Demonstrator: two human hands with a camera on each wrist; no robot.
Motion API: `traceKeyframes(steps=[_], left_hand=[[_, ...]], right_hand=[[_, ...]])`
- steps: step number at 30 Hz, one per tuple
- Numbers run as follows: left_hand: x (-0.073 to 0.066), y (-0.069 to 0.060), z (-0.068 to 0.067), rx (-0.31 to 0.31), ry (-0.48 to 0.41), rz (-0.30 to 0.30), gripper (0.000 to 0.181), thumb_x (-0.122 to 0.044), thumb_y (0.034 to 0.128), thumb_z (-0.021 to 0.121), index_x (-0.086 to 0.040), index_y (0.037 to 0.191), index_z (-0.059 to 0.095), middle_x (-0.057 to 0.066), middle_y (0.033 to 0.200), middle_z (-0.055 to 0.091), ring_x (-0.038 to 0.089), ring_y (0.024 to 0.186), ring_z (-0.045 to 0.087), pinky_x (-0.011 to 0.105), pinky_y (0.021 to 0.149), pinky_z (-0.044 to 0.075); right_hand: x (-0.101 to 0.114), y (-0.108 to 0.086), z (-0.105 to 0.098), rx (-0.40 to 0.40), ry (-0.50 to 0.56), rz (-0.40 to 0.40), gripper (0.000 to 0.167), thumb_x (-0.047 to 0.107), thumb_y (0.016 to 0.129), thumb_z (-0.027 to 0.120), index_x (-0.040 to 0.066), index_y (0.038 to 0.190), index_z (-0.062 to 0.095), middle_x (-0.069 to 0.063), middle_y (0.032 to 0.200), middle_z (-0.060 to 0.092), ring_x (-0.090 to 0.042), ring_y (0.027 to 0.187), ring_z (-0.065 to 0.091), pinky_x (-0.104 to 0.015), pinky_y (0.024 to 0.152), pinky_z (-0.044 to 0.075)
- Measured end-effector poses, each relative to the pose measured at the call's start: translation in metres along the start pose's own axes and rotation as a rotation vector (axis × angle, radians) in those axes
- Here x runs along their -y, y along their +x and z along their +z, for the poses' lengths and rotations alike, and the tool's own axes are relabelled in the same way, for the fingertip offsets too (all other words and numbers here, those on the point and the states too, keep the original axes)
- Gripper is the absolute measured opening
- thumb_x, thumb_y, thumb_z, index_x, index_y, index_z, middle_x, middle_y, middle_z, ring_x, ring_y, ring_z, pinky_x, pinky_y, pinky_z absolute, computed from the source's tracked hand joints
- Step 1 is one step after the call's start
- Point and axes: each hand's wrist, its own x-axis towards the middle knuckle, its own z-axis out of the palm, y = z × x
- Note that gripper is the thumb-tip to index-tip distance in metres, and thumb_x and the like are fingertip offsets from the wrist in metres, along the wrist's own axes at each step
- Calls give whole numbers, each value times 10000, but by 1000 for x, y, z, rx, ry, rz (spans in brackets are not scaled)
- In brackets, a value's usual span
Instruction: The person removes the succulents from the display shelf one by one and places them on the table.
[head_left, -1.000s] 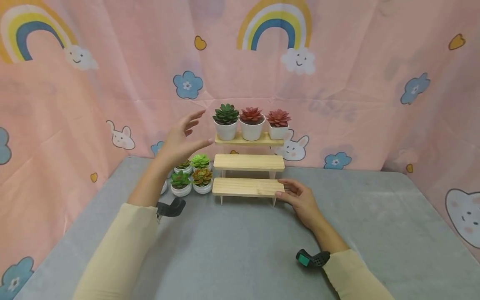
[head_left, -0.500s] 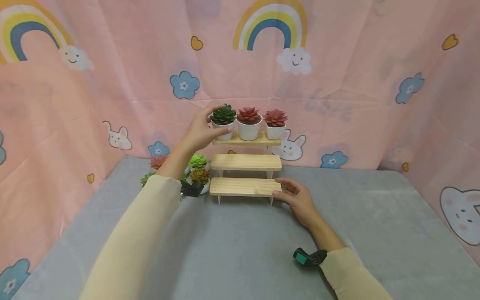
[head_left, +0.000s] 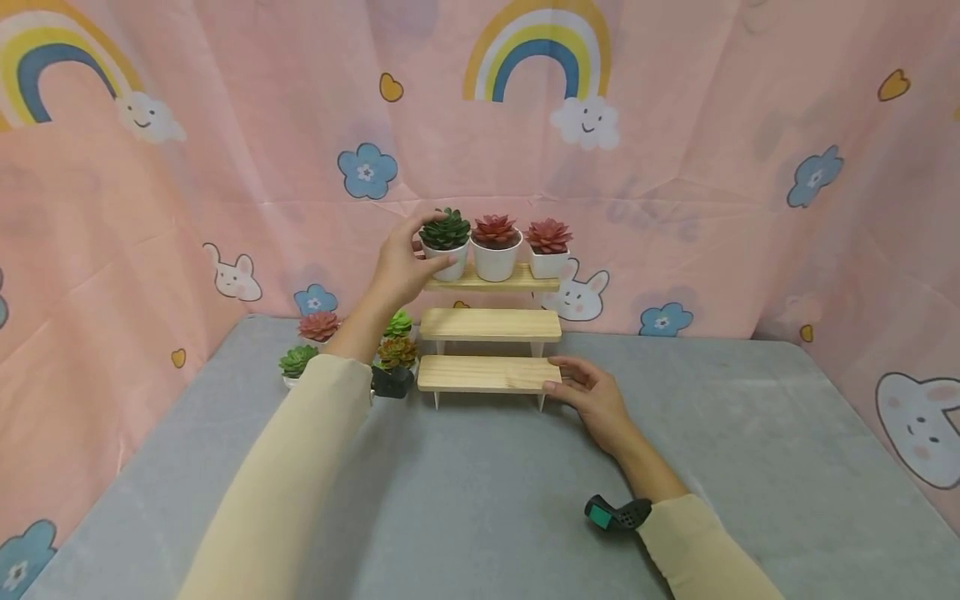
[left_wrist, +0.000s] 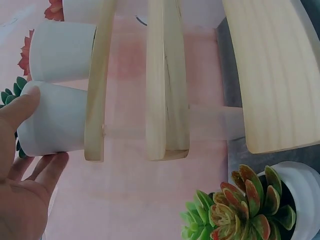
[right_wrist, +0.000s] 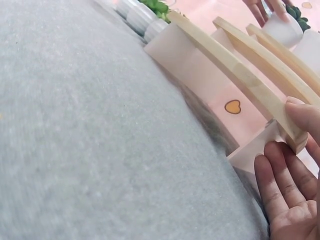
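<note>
A three-tier wooden stand (head_left: 487,374) with pale boards stands near the back of the table. On its top board, at the left end, sits a dark green succulent (head_left: 446,229) in a white pot (left_wrist: 52,120). My left hand (head_left: 405,265) holds this pot, thumb at the front and fingers round the far side. Beside it on the same board are a red succulent (head_left: 495,232) in a round white pot and a pinkish-red one (head_left: 549,237) in a square white pot. My right hand (head_left: 596,407) grips the right end of the lowest board (right_wrist: 250,85), thumb on top, fingers beneath.
Left of the stand, several small potted succulents stand on the grey table, among them a green one (head_left: 298,361), a red one (head_left: 318,326) and an orange-green one (left_wrist: 250,205). My left forearm partly hides them. A pink printed curtain (head_left: 697,250) hangs behind.
My left hand has moved right, from beside the stand to the dark green succulent's pot, and taken hold of it. My right hand has stayed on the lowest board.
</note>
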Motion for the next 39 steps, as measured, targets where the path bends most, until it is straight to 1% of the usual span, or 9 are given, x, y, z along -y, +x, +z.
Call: traceKeyframes(steps=[4,9,15,18,21,23,26,30,39], left_hand=[[-1,-6,-3,-16,9,-31,598,-119,878,790,-251,1418,569,83,1540,481,353,1223,636,475,958,575],[-2,-20,-9,-31,-9,-56,611,-148,869,803,-286,1419,574,99,1494,529,314,1197,653,457,910,595],[7,-40,-18,-60,-80,-28,611,-151,863,810,-271,1418,582,123,1422,577,308,1177,670,436,956,585],[11,-54,-23,-83,-136,0,610,-112,856,808,-223,1414,588,134,1382,590,307,1173,668,440,983,575],[13,-70,-32,-103,-169,11,610,-89,850,808,-213,1407,593,100,1393,582,282,1161,666,433,980,576],[14,-81,-39,-111,-168,12,613,-84,847,808,-216,1406,593,84,1406,570,273,1176,657,432,1004,564],[15,-97,-47,-125,-133,8,615,-84,837,818,-225,1396,603,46,1460,542,261,1210,643,422,1065,526],[20,-115,-55,-120,-87,-5,614,-74,828,826,-206,1386,608,28,1503,510,272,1261,613,421,1124,476],[47,-153,-63,-33,-60,-21,589,-24,814,823,-138,1355,621,48,1565,470,363,1422,481,496,1117,456]], right_hand=[[-1,0,1,2,-1,-2,508,168,921,746,11,1372,572,-256,1348,597,-9,1024,640,-130,848,531],[-2,0,0,1,0,-9,506,161,920,745,10,1372,573,-258,1360,593,9,1025,644,-124,852,523],[-3,0,-1,1,7,-8,503,153,929,734,5,1378,564,-250,1348,589,14,1010,643,-133,837,536],[-3,-1,-2,-1,-1,-8,508,164,930,735,12,1381,561,-234,1333,598,7,1009,641,-141,832,544],[-3,0,-1,2,-11,-11,511,181,925,743,27,1380,566,-215,1331,605,1,1014,641,-146,829,547],[-2,1,-1,5,-11,-18,508,181,923,746,29,1375,572,-213,1330,608,-1,1012,644,-148,826,550],[-2,2,-2,10,-13,-36,507,177,925,742,20,1375,570,-228,1335,606,1,1013,647,-148,825,552],[-3,2,-3,14,-13,-39,514,182,931,737,5,1380,560,-242,1345,596,11,1019,644,-143,831,550],[-1,2,-1,14,0,-17,520,186,926,744,8,1379,561,-242,1338,597,8,1012,651,-149,827,554]])
